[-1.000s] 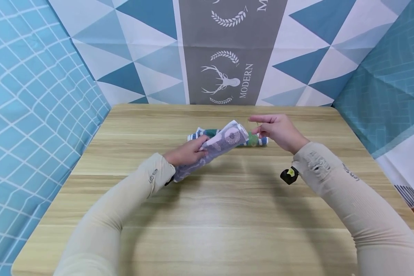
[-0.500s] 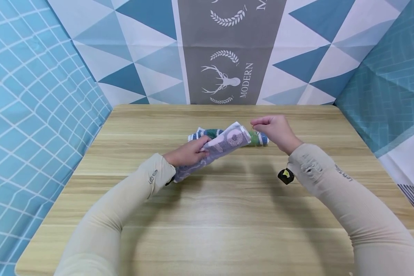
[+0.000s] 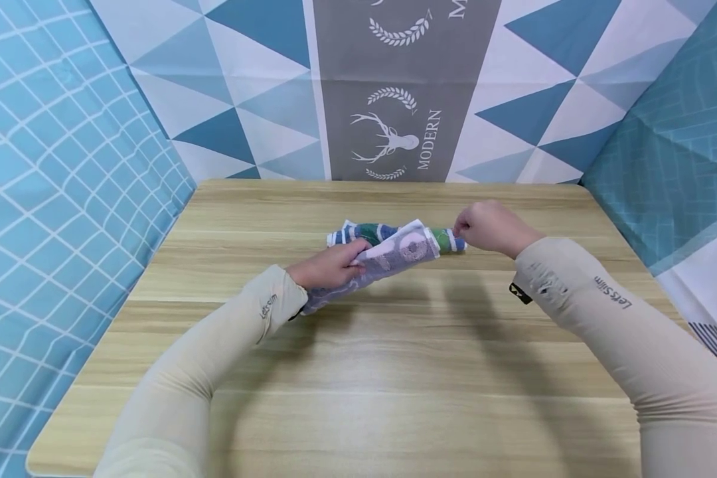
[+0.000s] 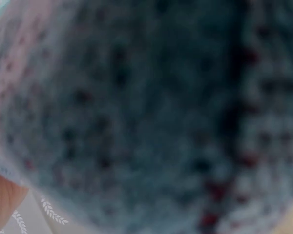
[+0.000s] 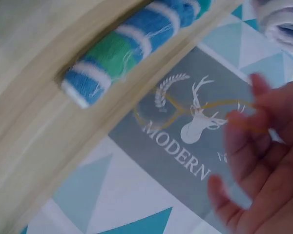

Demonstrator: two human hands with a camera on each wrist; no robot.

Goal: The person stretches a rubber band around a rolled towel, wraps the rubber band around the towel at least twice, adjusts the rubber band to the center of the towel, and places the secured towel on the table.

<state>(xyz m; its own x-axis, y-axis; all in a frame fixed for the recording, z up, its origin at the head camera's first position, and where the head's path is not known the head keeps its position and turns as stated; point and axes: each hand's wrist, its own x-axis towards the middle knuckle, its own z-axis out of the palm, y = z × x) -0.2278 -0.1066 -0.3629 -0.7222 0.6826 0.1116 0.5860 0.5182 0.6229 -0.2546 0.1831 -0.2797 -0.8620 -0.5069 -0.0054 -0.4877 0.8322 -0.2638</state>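
Note:
My left hand [image 3: 330, 265] grips a rolled purple-grey towel [image 3: 397, 255] with pale ring patterns, held at a slant above the table. Its blurred terry surface [image 4: 136, 122] fills most of the left wrist view. To the right of the towel's far end is my right hand [image 3: 491, 227], apart from it. Between thumb and finger it pinches a thin yellow rubber band [image 5: 216, 103], which hangs in a twisted loop in the right wrist view. A second rolled towel, blue, green and white striped [image 5: 115, 56], lies on the table behind the purple-grey one, partly hidden by it.
The wood-grain table [image 3: 358, 398] reaches back to a patterned wall cloth [image 3: 275, 99]. Blue grid cloth [image 3: 54, 186] hangs along the left side, teal cloth [image 3: 681, 153] along the right.
My right hand has turned over, palm downward, and shifted slightly right. The far end of the purple-grey towel has dipped a little. The left hand's grip stays the same; the striped towel lies still.

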